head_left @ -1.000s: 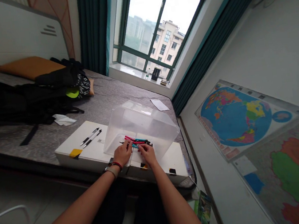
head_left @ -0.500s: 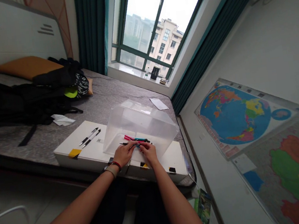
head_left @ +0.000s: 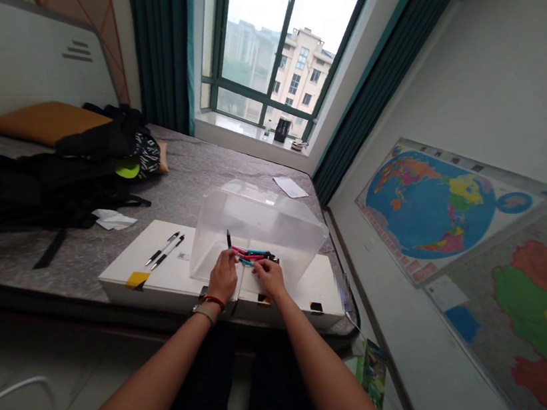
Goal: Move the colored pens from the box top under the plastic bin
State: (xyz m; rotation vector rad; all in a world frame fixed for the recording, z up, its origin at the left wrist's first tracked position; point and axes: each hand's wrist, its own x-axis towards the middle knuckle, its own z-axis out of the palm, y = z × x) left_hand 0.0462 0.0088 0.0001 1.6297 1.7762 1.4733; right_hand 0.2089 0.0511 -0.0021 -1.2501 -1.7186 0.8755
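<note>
My left hand (head_left: 223,277) is inside the mouth of a clear plastic box (head_left: 256,224), which lies on its side. A black pen (head_left: 228,239) stands upright from my left fingers. My right hand (head_left: 269,277) pinches a tangled bunch of pink and teal pens (head_left: 254,254) next to it. The bunch rests on a white board (head_left: 151,268) under the box. Two black-and-white pens (head_left: 165,251) lie on the board to the left, outside the box.
The board sits on a grey mattress (head_left: 219,172) with a black backpack (head_left: 24,191) and a crumpled tissue (head_left: 114,218) to the left. A sheet of paper (head_left: 290,186) lies behind the box. Wall maps (head_left: 430,211) hang to the right.
The black pen has swung from lying flat to standing upright in my left hand. The pink and teal pens have shifted slightly, and the view has tilted a little.
</note>
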